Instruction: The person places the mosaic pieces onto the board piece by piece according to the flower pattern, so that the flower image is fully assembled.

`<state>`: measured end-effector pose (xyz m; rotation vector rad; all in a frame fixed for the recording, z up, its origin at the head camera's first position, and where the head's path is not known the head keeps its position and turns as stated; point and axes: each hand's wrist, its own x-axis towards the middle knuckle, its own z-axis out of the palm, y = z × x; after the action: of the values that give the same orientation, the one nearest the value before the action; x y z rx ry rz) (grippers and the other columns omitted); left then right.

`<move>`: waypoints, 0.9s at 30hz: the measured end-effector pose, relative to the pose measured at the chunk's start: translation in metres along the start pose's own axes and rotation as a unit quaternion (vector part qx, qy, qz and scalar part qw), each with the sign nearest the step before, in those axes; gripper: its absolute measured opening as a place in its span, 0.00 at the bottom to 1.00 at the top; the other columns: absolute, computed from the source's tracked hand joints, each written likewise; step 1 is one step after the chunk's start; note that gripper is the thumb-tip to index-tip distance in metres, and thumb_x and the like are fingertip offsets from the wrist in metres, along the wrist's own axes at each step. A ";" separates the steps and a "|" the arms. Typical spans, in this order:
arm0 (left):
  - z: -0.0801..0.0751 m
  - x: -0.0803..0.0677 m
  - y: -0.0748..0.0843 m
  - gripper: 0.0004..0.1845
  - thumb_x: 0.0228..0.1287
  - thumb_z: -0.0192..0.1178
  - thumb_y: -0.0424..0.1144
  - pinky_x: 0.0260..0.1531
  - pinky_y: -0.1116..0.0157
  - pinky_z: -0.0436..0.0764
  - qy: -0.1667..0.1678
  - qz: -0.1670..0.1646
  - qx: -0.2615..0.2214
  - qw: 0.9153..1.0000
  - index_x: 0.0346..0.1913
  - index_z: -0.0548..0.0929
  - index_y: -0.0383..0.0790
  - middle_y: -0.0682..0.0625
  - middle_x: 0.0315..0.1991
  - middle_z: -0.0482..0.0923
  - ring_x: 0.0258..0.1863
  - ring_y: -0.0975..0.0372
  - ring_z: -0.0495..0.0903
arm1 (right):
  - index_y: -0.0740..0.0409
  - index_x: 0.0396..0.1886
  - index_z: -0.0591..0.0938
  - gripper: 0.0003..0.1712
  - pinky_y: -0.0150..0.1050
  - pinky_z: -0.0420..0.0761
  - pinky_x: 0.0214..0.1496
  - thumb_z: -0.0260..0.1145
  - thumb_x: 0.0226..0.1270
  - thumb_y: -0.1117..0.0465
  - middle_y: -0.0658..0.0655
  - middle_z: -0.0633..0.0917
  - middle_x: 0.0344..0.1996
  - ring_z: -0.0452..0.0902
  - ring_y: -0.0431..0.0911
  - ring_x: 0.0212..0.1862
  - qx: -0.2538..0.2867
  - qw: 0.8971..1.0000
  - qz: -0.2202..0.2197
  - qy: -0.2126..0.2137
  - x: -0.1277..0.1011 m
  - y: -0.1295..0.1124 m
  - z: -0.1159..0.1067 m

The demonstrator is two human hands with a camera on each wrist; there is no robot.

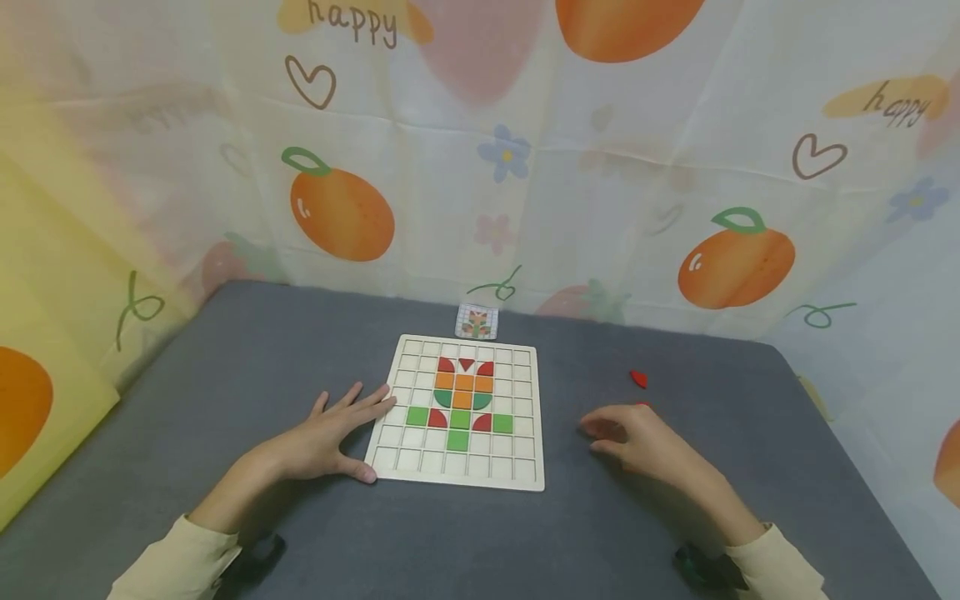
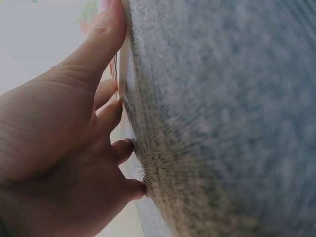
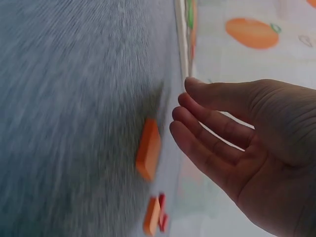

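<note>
A wooden grid board (image 1: 405, 458) lies on the grey mat, with red, orange and green tiles (image 1: 462, 398) set in it like a flower. My left hand (image 1: 358, 435) lies flat on the mat. Its straight fingers touch the board's left edge and its thumb is by the near-left corner. In the left wrist view the left hand (image 2: 106, 74) presses the mat with its thumb stretched out. My right hand (image 1: 600, 435) hovers right of the board, fingers relaxed and holding nothing. The right wrist view shows the right hand (image 3: 197, 118) empty above an orange tile (image 3: 149, 148) on the mat.
A lone red tile (image 1: 638, 379) lies on the mat beyond the right hand. More small orange and red tiles (image 3: 155, 215) sit by the orange one. A small pattern card (image 1: 477, 321) leans at the back edge. A fruit-print cloth (image 1: 525, 167) walls the table.
</note>
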<state>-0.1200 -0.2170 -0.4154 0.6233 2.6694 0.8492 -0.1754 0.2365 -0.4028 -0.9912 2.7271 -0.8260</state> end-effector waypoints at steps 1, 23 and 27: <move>0.000 0.000 0.000 0.57 0.44 0.73 0.58 0.61 0.30 0.31 0.000 0.001 0.000 1.000 0.76 0.58 0.40 0.40 0.78 0.47 0.74 0.35 0.38 | 0.59 0.48 0.85 0.17 0.36 0.82 0.42 0.73 0.58 0.67 0.48 0.87 0.36 0.83 0.39 0.39 0.001 1.000 0.005 0.002 -0.004 0.001 -0.002; 0.001 0.001 0.000 0.57 0.44 0.73 0.59 0.61 0.30 0.30 0.003 0.003 -0.006 1.000 0.76 0.58 0.41 0.40 0.78 0.47 0.74 0.35 0.37 | 0.64 0.49 0.85 0.22 0.35 0.83 0.41 0.75 0.52 0.69 0.58 0.87 0.45 0.85 0.48 0.44 0.021 0.999 0.040 -0.001 -0.045 0.020 -0.013; 0.002 0.001 -0.001 0.57 0.44 0.73 0.59 0.61 0.30 0.30 0.007 0.006 -0.006 1.000 0.76 0.58 0.41 0.40 0.78 0.48 0.74 0.35 0.37 | 0.62 0.49 0.85 0.21 0.34 0.83 0.39 0.76 0.52 0.69 0.56 0.87 0.44 0.85 0.46 0.43 0.018 0.999 0.044 0.007 -0.044 0.019 -0.014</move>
<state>-0.1201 -0.2164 -0.4174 0.6333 2.6742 0.8746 -0.1559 0.2821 -0.4041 -0.8562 2.7350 -0.8658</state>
